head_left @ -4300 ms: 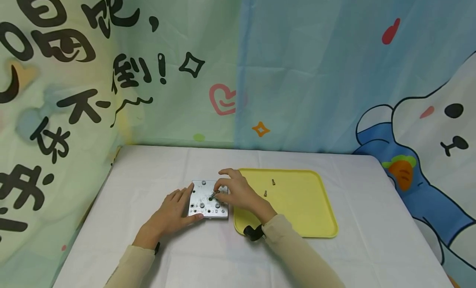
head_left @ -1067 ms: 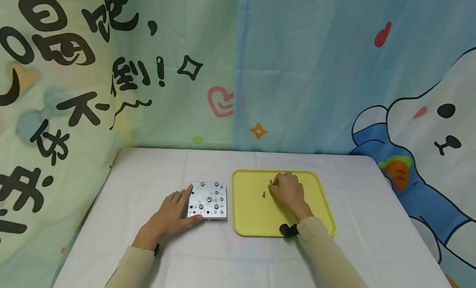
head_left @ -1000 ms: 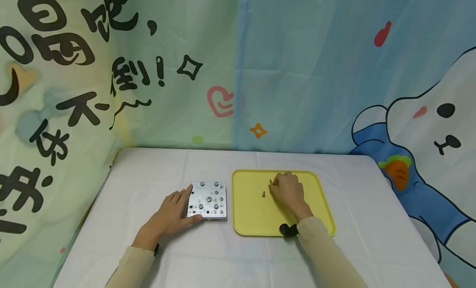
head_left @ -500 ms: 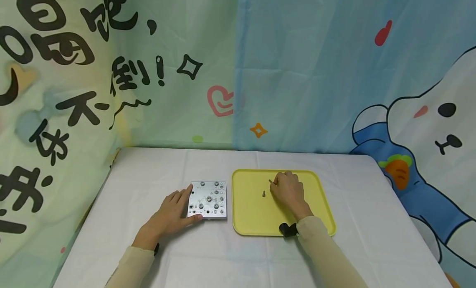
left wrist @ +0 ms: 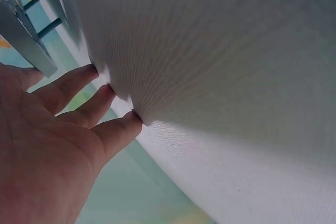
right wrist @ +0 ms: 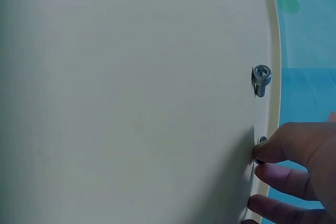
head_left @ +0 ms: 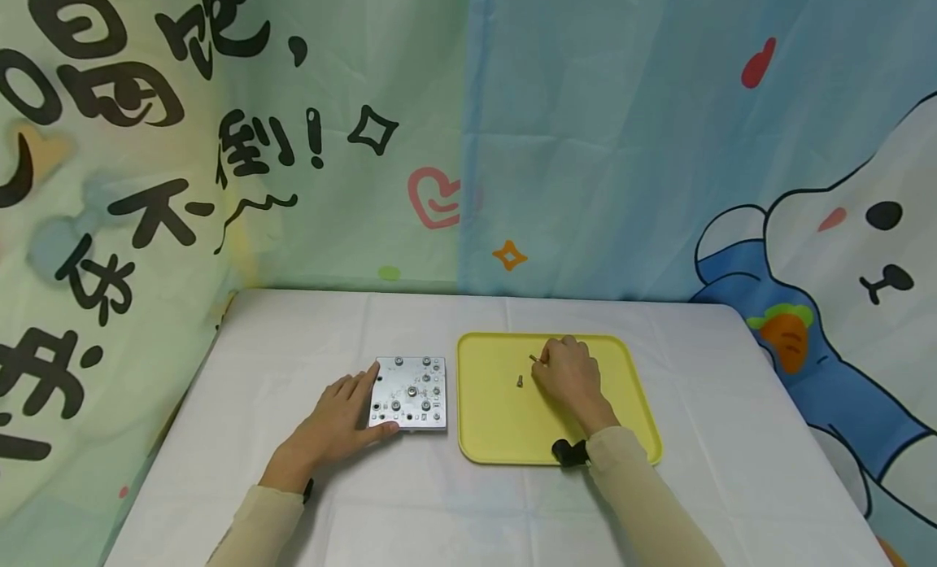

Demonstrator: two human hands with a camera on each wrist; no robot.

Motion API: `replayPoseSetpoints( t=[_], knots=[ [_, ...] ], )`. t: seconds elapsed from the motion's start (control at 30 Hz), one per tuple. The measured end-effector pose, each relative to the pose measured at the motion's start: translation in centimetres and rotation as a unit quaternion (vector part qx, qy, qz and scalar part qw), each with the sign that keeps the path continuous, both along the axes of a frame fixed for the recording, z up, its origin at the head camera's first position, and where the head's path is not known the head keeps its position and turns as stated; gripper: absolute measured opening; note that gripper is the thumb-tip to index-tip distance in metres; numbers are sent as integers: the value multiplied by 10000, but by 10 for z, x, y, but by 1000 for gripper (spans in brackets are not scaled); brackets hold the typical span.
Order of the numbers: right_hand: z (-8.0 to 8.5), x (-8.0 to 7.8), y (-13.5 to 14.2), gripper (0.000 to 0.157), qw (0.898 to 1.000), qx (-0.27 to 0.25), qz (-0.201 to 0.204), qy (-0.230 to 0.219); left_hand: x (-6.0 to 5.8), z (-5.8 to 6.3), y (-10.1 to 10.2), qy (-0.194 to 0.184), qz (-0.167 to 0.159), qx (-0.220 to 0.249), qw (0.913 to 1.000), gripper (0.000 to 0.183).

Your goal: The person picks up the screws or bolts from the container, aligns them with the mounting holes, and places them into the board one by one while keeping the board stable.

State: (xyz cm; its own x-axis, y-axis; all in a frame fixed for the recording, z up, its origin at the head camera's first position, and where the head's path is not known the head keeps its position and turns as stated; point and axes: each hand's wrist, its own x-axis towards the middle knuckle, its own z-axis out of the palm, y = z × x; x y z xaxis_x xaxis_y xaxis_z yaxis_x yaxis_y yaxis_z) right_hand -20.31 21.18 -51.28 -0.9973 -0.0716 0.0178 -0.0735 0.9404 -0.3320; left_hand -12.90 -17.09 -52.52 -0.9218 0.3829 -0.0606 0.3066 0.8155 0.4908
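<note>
A silver metal plate [head_left: 389, 385] with several screws set in it lies left of the tray. My left hand [head_left: 331, 425] is spread beside it, forefinger and thumb touching its left edge. The left wrist view has that hand [left wrist: 47, 150] with fingertips on the white cloth, and screw shanks [left wrist: 50, 28] protruding under the plate. Over the yellow tray [head_left: 498, 438], my right hand [head_left: 570, 380] pinches a small screw [head_left: 535, 359] between thumb and finger. A second socket-head screw [right wrist: 261, 78] rests on the tray close by, apart from the hand; fingers partly cover the held screw [right wrist: 263, 140].
White cloth [head_left: 410, 502] covers the table. Printed curtains [head_left: 586, 144] hang behind it and at the left. The tray has a low raised rim. A black wrist-worn device [head_left: 569, 453] sits at the right cuff.
Earlier my right hand held a screw at the plate's middle; a screw now sits there. The hand has moved right to the tray and pinches another screw. My left hand has stayed put.
</note>
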Motion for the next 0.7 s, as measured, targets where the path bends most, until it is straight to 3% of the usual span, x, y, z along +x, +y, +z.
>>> replayPoseSetpoints(
  t=[0.4, 0.7],
  knots=[
    [1, -1, 0, 10, 9999, 15, 125, 85, 0, -1, 0, 58, -12, 0, 10000, 103],
    [1, 2, -5, 15, 9985, -345, 333, 273, 1, 2, 0, 85, -19, 5, 10000, 103]
  ],
)
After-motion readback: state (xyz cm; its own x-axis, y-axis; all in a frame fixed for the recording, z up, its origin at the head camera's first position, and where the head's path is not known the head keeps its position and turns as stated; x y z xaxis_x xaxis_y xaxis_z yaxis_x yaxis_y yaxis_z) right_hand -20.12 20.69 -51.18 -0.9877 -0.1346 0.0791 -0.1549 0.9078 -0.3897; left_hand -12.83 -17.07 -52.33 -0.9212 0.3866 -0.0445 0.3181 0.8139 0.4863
